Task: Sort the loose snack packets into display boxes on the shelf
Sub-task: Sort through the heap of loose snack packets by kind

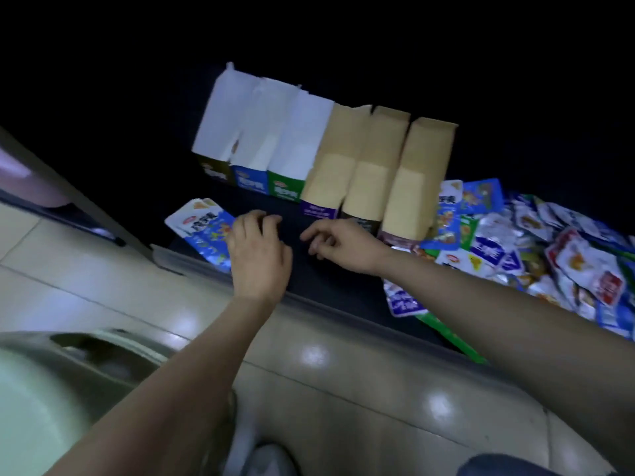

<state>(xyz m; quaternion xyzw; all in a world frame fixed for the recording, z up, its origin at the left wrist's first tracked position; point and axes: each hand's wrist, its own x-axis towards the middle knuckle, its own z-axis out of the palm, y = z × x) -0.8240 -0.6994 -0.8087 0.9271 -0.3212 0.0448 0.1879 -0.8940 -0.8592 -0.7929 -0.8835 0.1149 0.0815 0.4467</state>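
We judge most remains: packet heap (549,249) unsorted at right, display boxes (343,156) standing far; right hand (338,242) loose, empty; grip of left hand (257,250) unclear.

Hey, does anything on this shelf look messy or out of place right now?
Yes. The loose packets lie in a jumbled heap right of the display boxes, some overhanging the front edge of the shelf. One blue packet lies alone on the left, askew, apart from the heap.
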